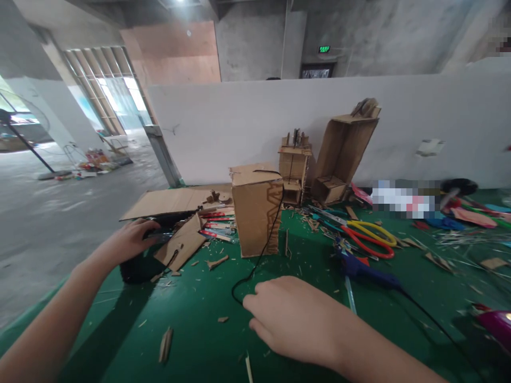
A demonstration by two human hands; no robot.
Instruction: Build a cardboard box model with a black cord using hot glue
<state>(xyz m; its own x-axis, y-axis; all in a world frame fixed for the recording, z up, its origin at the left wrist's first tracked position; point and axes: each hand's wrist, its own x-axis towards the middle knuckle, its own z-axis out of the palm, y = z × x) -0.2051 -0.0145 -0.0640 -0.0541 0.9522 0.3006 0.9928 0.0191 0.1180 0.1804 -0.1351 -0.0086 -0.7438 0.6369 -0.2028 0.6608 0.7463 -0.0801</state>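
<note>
A thin black cord point(255, 268) runs down from the top of an upright cardboard box point(255, 218) and curves to my right hand point(295, 322). The fingers of that hand are pinched on the cord just above the green table. At the left, my left hand point(136, 242) is curled over a black pouch-like thing point(138, 268). Its fingertips are closed near a clear, shiny object point(163, 236), and what exactly they grip is partly hidden. A bent cardboard piece point(186, 242) with a short dark string lies between the pouch and the box.
Two cardboard constructions point(293, 165) point(343, 149) stand against the white partition point(223, 122). Red-and-yellow-handled scissors point(371, 239) and a blue glue gun point(367, 271) with its cable lie right. Flat cardboard point(159, 202), red-marked strips point(217, 226) and scraps litter the green table point(199, 330).
</note>
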